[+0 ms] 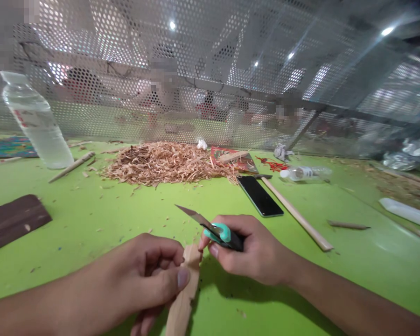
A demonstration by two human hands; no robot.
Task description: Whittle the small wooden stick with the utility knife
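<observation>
My left hand (157, 275) grips a flat strip of pale wood (184, 303) between thumb and fingers. The strip has notches cut in its edges, and its near end runs out of the bottom of the view. In my right hand (255, 252) is a utility knife (220, 233) with a teal and black handle. Its blade is out and points up and to the left, clear of the wood. A fingertip of my right hand is at the far end of the strip.
Behind my hands lies a heap of wood shavings (164, 163). A water bottle (38, 121) stands at the left. A phone (261, 196), a wooden rod (296, 212) and a small bottle (304, 173) lie right of centre. A perforated metal screen (126, 107) closes off the back.
</observation>
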